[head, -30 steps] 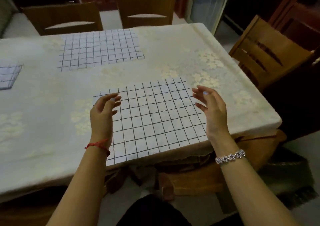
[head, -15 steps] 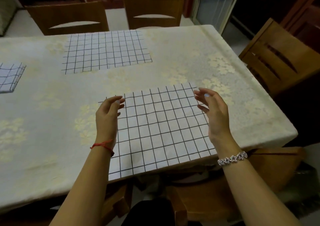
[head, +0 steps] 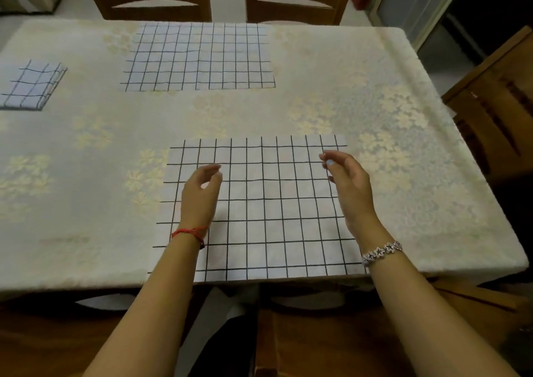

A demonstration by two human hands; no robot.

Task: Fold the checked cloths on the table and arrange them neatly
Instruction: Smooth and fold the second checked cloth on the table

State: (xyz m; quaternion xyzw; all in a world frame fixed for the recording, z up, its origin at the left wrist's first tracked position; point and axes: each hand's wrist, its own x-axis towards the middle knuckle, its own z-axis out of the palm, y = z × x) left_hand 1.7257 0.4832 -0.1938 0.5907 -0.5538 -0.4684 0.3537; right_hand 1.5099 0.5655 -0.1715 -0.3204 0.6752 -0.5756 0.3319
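Both hands, left hand (head: 199, 195) and right hand (head: 350, 184), hover over near checked cloth (head: 268, 212), fingers loosely curled, slightly apart, pinching nothing.

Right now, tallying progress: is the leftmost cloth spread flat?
No, the leftmost cloth is folded small, layered edges showing at its right side.

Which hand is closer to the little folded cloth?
Left. The little folded cloth lies far left of the left hand; the right hand is even farther right.
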